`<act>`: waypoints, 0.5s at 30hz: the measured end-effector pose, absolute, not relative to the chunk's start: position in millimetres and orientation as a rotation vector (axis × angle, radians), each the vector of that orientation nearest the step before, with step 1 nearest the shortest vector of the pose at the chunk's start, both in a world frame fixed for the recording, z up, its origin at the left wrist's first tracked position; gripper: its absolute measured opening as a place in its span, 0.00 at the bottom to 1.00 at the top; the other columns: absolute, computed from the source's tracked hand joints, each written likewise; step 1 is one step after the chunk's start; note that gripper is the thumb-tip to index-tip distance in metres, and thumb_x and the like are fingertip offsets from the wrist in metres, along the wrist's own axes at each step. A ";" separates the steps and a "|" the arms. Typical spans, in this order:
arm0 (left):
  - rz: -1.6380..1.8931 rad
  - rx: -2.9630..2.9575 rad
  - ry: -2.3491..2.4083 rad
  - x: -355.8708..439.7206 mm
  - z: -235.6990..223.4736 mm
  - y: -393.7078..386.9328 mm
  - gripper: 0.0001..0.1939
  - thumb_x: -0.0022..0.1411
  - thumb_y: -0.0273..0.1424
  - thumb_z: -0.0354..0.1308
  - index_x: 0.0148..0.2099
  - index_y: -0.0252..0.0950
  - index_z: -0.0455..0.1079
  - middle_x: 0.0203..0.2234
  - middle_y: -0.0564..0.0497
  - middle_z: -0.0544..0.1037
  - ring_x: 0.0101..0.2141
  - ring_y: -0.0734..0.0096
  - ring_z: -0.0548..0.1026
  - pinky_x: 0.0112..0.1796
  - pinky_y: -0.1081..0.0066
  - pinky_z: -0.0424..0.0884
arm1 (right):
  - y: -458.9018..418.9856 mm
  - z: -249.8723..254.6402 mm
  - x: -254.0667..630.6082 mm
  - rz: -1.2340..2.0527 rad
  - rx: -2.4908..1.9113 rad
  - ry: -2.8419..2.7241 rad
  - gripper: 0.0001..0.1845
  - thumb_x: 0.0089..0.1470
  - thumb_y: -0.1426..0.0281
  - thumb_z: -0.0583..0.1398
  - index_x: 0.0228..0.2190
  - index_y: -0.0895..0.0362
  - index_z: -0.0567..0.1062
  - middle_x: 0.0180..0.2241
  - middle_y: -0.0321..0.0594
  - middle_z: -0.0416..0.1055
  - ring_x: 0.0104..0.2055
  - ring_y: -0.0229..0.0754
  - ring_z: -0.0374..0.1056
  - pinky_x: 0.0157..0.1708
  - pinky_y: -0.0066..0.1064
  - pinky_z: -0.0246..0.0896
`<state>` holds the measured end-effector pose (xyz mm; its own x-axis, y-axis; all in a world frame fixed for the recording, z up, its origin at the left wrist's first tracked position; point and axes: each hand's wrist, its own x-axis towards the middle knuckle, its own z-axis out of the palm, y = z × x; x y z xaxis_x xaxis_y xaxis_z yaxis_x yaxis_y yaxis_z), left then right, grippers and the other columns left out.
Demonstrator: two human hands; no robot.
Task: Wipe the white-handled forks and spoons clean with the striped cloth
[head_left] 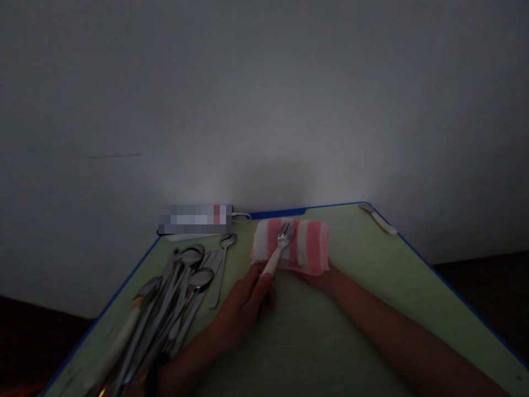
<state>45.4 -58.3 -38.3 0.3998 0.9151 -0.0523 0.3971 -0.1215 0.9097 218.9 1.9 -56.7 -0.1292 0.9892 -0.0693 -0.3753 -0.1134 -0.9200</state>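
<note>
A fork (273, 258) with a pale handle is gripped by my left hand (253, 296), its tines pointing up and away in front of a cloth. Pink and white stripes run down this cloth (312, 245), which is draped over my right hand (316, 278). Only the wrist and lower edge of that hand show, and its fingers are hidden under the fabric. The fork's head lies against or just over the cloth; I cannot tell if they touch.
Spoons and other cutlery (177, 298) lie heaped on the left of the pale green table (351, 286). One spoon (221, 270) rests beside the heap. Another fork (378, 219) lies at the far right corner. A blurred-out device (196, 219) with a white cable stands at the back left, near the wall.
</note>
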 end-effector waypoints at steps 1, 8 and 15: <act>0.685 1.708 1.157 45.5 -38.7 -58.4 0.14 0.67 0.39 0.38 0.38 0.37 0.59 0.20 0.57 0.67 0.19 0.76 0.64 0.21 0.76 0.60 | 2.5 -57.8 217.8 1.536 -0.925 -0.938 0.14 0.46 0.57 0.58 0.30 0.54 0.73 0.32 0.45 0.73 0.43 0.50 0.66 0.42 0.42 0.60; 0.605 1.870 1.217 45.2 -36.1 -58.6 0.15 0.66 0.38 0.39 0.33 0.36 0.61 0.20 0.56 0.68 0.21 0.74 0.66 0.25 0.74 0.61 | 7.0 -59.8 197.4 1.724 -0.750 -0.788 0.15 0.41 0.62 0.62 0.30 0.60 0.72 0.25 0.38 0.72 0.27 0.40 0.68 0.31 0.33 0.64; 0.538 2.045 1.222 45.5 -33.3 -60.8 0.15 0.66 0.37 0.41 0.30 0.36 0.61 0.22 0.55 0.69 0.24 0.72 0.69 0.30 0.72 0.61 | 4.0 -60.6 198.8 1.662 -0.750 -0.824 0.16 0.38 0.62 0.65 0.28 0.61 0.72 0.23 0.36 0.72 0.23 0.34 0.65 0.26 0.27 0.61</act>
